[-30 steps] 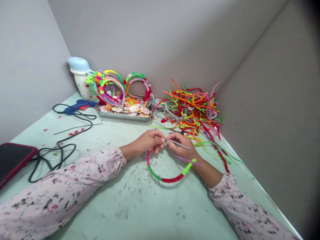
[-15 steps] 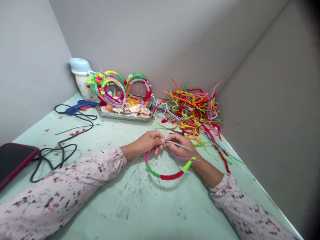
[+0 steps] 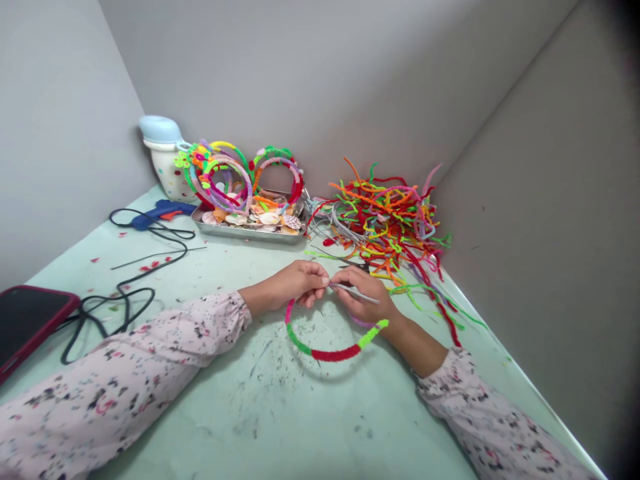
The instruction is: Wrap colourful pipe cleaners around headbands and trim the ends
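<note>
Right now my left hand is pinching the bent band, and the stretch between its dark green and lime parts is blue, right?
Not quite: that stretch is red, as the head view shows. Your left hand is indeed pinching the bent band.

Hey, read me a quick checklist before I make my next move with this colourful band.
1. Band pinched in the left hand: ok.
2. Purple strip in the right hand: ok, tail trailing below it.
3. Grey end covered: not ok, bare.
4. Black cable clear of both hands: ok.
5. Blue glue gun switched off: cannot tell.
</note>
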`<act>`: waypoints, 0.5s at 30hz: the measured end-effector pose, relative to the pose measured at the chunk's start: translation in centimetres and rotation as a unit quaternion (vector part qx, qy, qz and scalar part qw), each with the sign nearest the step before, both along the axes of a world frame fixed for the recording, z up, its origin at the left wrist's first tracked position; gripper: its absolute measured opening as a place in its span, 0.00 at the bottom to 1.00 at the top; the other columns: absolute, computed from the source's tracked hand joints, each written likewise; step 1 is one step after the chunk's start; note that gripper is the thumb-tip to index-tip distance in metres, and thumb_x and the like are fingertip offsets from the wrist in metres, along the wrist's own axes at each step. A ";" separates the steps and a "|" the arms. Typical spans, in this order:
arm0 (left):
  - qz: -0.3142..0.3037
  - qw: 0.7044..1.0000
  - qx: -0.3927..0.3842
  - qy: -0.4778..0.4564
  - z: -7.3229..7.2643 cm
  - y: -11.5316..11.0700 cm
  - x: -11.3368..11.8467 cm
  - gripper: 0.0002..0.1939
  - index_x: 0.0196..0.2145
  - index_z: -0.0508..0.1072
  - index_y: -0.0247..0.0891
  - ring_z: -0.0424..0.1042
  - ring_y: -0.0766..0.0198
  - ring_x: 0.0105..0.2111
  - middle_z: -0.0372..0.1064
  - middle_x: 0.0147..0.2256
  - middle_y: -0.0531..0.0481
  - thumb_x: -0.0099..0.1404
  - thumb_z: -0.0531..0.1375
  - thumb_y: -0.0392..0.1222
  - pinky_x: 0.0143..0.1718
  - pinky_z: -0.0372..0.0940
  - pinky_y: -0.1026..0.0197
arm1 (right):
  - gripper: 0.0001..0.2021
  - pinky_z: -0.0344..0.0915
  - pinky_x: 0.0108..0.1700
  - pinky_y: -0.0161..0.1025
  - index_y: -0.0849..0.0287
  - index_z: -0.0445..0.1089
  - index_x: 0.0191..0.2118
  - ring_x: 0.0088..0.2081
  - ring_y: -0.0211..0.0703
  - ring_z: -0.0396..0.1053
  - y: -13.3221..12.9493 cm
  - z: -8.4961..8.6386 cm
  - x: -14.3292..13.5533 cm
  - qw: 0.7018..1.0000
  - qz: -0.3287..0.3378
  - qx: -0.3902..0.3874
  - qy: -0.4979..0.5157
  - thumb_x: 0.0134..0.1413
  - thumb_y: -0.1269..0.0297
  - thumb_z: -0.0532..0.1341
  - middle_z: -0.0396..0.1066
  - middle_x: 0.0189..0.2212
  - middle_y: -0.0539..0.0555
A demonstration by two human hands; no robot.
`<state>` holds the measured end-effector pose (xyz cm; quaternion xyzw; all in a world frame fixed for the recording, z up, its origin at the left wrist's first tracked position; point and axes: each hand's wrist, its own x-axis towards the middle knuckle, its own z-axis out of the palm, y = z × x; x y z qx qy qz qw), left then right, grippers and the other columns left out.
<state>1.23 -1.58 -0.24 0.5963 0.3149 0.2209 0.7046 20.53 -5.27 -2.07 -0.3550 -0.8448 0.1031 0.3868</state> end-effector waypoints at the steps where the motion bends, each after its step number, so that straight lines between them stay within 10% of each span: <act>1: -0.003 1.000 -0.002 0.001 0.0 0.0 0.0 0.07 0.29 0.66 0.34 0.61 0.74 0.13 0.64 0.19 0.55 0.57 0.59 0.41 0.13 0.51 0.71 | 0.08 0.64 0.39 0.39 0.56 0.69 0.40 0.37 0.42 0.68 0.0 0.0 0.0 1.000 -0.003 0.004 -0.006 0.56 0.67 0.55 0.71 0.34 0.55; 9: 0.009 1.000 -0.023 -0.005 -0.2 0.0 0.2 0.07 0.28 0.66 0.34 0.59 0.75 0.12 0.63 0.19 0.56 0.57 0.59 0.41 0.13 0.50 0.71 | 0.07 0.65 0.36 0.39 0.56 0.69 0.38 0.33 0.41 0.69 -0.1 -0.3 -0.1 0.992 -0.023 -0.108 0.067 0.53 0.62 0.60 0.72 0.32 0.53; 15: 0.040 0.999 -0.028 -0.009 0.2 -0.3 0.4 0.07 0.27 0.65 0.34 0.59 0.75 0.12 0.61 0.17 0.57 0.57 0.59 0.40 0.12 0.49 0.71 | 0.14 0.67 0.31 0.36 0.58 0.66 0.38 0.30 0.39 0.71 0.3 -0.6 -0.2 0.905 0.025 -0.342 0.253 0.47 0.57 0.65 0.72 0.33 0.52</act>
